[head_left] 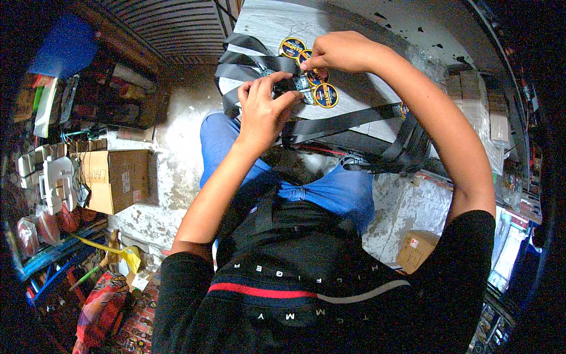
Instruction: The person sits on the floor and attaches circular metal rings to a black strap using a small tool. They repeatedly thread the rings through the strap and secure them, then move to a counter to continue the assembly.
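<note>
Left hand point(263, 109) pinched shut on small metal buckle point(302, 87) and dark strap point(348, 121). Right hand point(342, 52) just beyond, fingertips closed on round badge point(307, 59). More badges point(325, 95) lie touching buckle, on right hand's side. Strap long axis runs rightward from grip across pale worn table point(377, 23). Strap woven, matte; badges glossy, yellow-rimmed.

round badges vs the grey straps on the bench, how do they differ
The round badges are small flat discs, dark blue with yellow rims; the grey straps are long plain bands. The badges sit clustered by the right hand, while the straps stretch across the bench and hang over its edge. The left hand pinches a strap; the right hand touches a badge. Both lie on the same bench.
</note>
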Motion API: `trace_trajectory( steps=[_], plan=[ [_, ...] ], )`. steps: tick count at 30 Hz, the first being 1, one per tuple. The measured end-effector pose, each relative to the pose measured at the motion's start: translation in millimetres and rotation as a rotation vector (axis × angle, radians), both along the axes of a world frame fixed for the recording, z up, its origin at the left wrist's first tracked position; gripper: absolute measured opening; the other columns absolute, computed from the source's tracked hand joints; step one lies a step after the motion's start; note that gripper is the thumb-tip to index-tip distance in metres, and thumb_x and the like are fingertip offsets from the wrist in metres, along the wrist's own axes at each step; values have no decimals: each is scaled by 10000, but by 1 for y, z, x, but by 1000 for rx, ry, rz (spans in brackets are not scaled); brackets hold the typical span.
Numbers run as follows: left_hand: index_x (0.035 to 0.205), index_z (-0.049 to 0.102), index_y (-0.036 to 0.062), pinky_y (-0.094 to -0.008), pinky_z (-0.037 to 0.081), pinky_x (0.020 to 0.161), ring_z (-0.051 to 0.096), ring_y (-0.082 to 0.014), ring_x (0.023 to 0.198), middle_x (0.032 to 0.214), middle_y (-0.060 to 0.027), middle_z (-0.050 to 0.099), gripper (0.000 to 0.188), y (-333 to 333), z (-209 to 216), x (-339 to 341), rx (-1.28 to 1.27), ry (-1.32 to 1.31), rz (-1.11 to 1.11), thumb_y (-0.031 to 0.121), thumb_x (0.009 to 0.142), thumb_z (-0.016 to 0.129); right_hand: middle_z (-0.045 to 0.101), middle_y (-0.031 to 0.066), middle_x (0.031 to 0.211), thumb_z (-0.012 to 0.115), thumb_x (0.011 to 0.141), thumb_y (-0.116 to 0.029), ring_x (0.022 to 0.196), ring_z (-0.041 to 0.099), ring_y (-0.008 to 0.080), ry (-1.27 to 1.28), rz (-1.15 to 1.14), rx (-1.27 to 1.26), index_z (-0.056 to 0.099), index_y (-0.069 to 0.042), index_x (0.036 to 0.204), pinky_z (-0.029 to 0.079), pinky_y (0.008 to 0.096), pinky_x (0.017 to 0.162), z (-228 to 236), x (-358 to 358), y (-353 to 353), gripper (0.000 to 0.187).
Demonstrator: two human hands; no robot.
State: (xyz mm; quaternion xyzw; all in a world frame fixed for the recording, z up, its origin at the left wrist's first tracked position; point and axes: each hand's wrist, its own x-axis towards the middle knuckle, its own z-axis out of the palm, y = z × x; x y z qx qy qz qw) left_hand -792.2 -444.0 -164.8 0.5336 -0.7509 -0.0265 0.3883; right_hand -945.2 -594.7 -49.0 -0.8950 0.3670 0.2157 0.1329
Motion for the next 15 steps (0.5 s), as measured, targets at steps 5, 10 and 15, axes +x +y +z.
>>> trace_trajectory(
  steps=[5, 10, 15],
  plan=[
    [953, 699, 217, -450, 328, 937, 539, -250, 1083, 1249, -30, 574, 236, 0, 1, 0, 6, 6, 1, 154, 725, 703, 711, 90, 771, 559, 850, -627, 788, 688, 303, 26, 6, -59, 746, -138, 759, 528, 452, 702, -2, 3, 2, 531],
    [942, 700, 210, -444, 331, 934, 546, -243, 1049, 1265, -25, 572, 209, 0, 1, 0, 2, -7, 7, 178, 735, 705, 700, 71, 725, 548, 867, -609, 756, 682, 281, -91, -70, 49, 740, -140, 730, 519, 427, 690, -9, -1, 4, 525],
    [931, 701, 208, -442, 335, 931, 552, -237, 1018, 1274, -21, 573, 189, 0, 0, -1, -20, -16, 15, 201, 742, 713, 691, 57, 702, 542, 891, -567, 709, 668, 259, -79, -89, -19, 730, -127, 701, 501, 389, 674, -16, -5, 9, 514]
  ],
)
